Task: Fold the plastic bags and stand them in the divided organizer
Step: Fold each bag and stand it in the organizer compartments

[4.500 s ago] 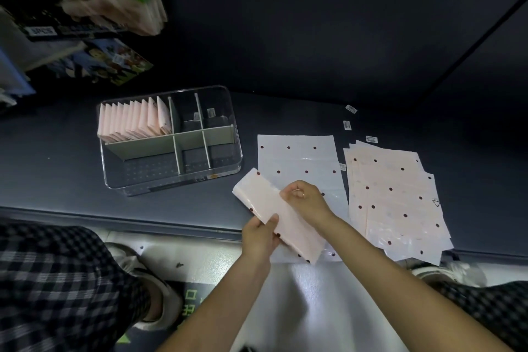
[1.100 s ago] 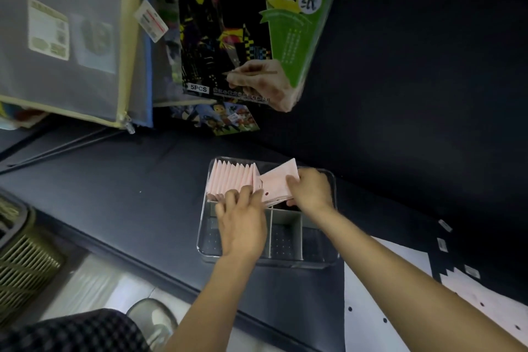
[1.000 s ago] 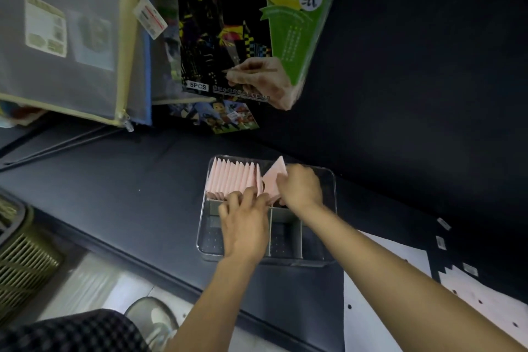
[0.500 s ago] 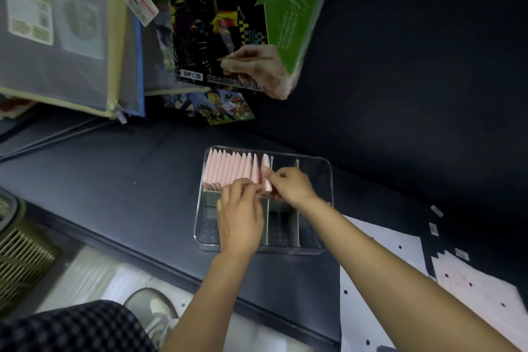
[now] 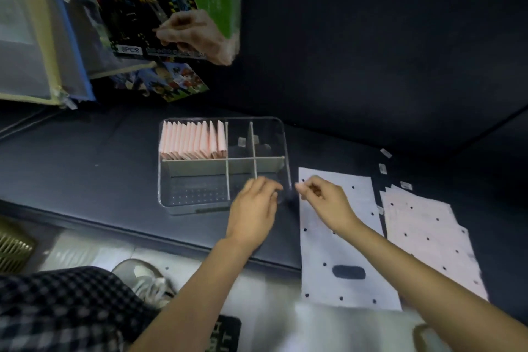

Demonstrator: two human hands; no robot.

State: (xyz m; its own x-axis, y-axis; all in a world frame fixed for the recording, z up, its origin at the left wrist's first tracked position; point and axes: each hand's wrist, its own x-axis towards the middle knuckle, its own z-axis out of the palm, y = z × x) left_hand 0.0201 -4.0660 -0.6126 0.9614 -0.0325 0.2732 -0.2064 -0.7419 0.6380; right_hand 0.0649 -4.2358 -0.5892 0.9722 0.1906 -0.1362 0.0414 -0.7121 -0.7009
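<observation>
place: stationery shop | evidence: hanging mesh zip pouch with price tag (image 5: 31, 46); green-and-black scratch-art paper pack marked 5PCS (image 5: 160, 3); dark display counter (image 5: 85, 157)

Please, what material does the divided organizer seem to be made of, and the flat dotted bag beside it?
The divided organizer looks like clear, glossy hard plastic: the dark surface shows through its walls. The flat dotted bag seems thin, white plastic film with a cut-out handle hole, though paper cannot be excluded.

Left hand (image 5: 254, 208) covers organizer (image 5: 171, 180) near corner; both hands motion-blurred.
</observation>
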